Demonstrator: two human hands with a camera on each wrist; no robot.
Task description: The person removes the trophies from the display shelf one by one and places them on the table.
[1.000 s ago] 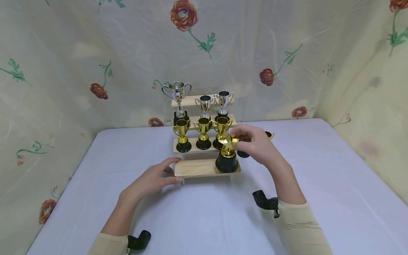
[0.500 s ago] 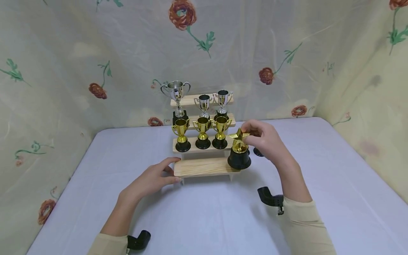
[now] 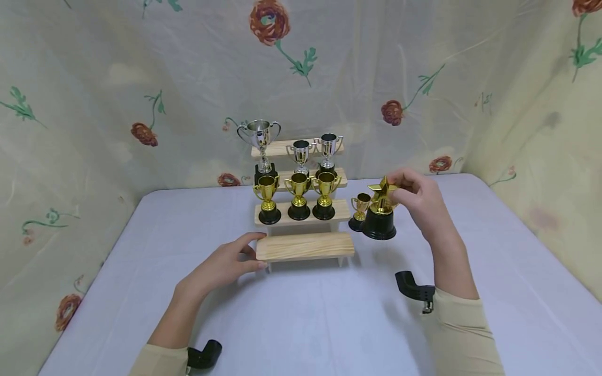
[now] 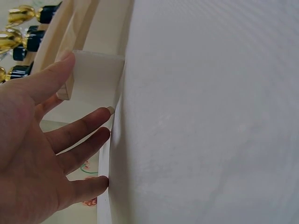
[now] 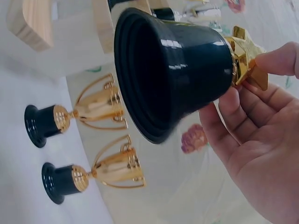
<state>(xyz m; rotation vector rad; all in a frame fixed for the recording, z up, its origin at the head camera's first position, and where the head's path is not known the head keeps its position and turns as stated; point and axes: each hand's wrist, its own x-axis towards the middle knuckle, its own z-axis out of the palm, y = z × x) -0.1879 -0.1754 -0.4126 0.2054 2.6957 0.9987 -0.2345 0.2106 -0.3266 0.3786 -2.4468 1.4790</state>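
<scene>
My right hand (image 3: 420,201) pinches the gold star of a star trophy (image 3: 379,224), thumb on one side and fingers on the other. In the right wrist view the trophy's hollow black base (image 5: 196,65) is seen from below, tilted and off the table. To its left stands a tiered wooden display stand (image 3: 305,248). My left hand (image 3: 230,263) grips the left end of the lowest step, with the thumb (image 4: 56,77) on its front edge. Three small gold cup trophies (image 3: 298,190) stand along the second step.
Two small silver cups (image 3: 328,146) and a larger silver cup (image 3: 260,137) stand on the third step. Right of the stand are small bronze-gold cups (image 3: 361,203); the right wrist view shows two of these cups (image 5: 100,109) on the white tablecloth (image 3: 301,324). Behind hangs a flowered curtain (image 3: 197,94).
My right hand has lifted the star trophy off the right end of the lowest step and carried it right, past the stand's side. The left hand has stayed in place.
</scene>
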